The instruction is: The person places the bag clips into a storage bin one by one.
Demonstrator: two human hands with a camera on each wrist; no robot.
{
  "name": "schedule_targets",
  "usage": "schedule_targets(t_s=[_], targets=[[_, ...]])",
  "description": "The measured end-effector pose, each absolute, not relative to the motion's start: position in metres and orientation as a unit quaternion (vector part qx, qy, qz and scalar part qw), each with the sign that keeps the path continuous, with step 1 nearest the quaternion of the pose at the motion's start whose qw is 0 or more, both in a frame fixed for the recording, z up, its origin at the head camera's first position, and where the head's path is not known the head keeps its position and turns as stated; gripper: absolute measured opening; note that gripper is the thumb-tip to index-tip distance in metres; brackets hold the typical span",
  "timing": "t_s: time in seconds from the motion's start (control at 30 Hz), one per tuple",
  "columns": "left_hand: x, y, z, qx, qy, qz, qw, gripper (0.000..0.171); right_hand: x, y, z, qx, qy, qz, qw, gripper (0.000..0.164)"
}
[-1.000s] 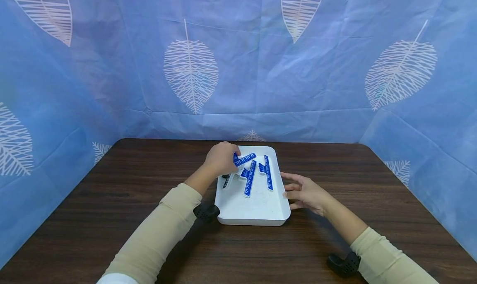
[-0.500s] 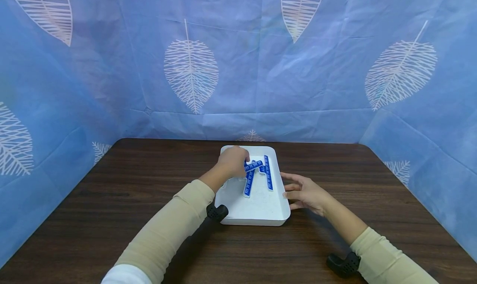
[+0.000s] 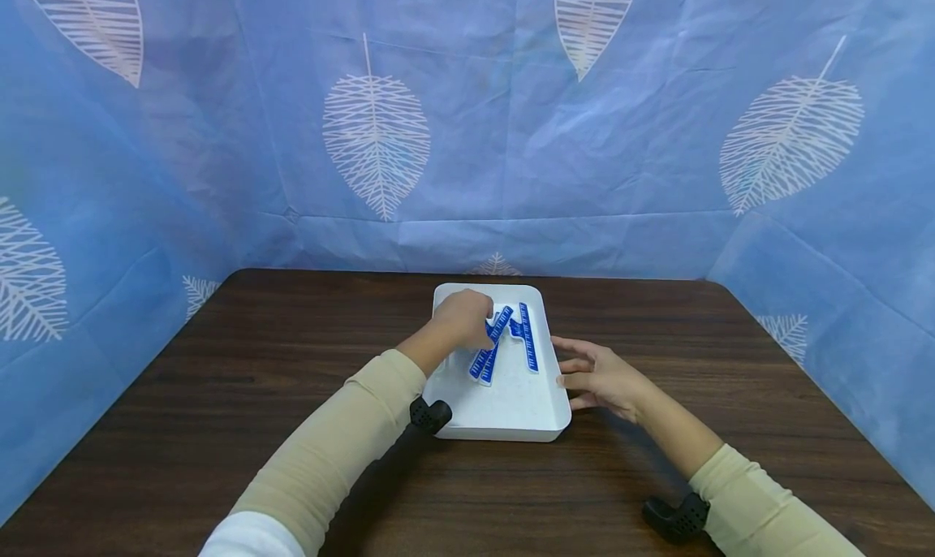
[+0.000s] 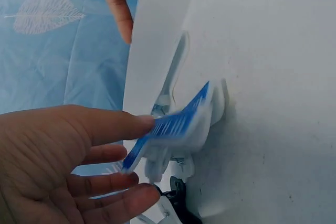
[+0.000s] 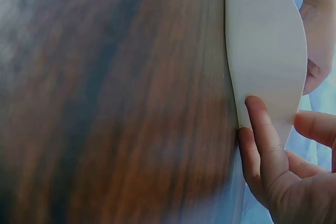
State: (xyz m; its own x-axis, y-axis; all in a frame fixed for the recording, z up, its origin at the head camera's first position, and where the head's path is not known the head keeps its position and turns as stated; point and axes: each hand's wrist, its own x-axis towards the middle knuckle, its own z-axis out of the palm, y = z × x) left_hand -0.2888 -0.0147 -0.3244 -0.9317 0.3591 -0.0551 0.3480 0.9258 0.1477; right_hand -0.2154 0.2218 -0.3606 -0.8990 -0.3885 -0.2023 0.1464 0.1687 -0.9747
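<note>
My left hand point(image 3: 462, 317) is over the left half of a white tray point(image 3: 511, 411). Thumb and fingers pinch a long blue-and-white clip point(image 4: 176, 124) marked like piano keys. In the head view this clip slants across a second blue clip point(image 3: 487, 373) lying in the tray; a third blue clip point(image 3: 529, 342) lies to the right. A black-and-white clip point(image 4: 179, 200) shows below the held one in the left wrist view; my left hand hides it from the head camera. My right hand point(image 3: 602, 381) touches the tray's right outer wall, its fingers loosely spread.
The tray stands on a dark wood-grain table point(image 3: 329, 321), near its back edge. Blue cloth point(image 3: 467, 135) with white leaf prints hangs behind the table and along both sides. The near part of the tray shows bare white floor.
The left hand has moved right, carrying the clip over the second blue one. The held clip has turned from nearly crosswise to steeply slanted. The right hand stays at the tray wall.
</note>
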Motion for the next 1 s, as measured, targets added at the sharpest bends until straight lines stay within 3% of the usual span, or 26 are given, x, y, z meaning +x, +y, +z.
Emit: schedule_targets(t_s=[0.4, 1.0], targets=[[-0.284, -0.02, -0.32, 0.197, 0.974, 0.107, 0.033, 0.04, -0.216, 0.22, -0.359, -0.079, 0.74, -0.635, 0.208, 0.076], [-0.263, -0.047, -0.319, 0.229, 0.959, 0.163, -0.037, 0.027, -0.215, 0.218, -0.357, -0.088, 0.76, -0.61, 0.208, 0.073]])
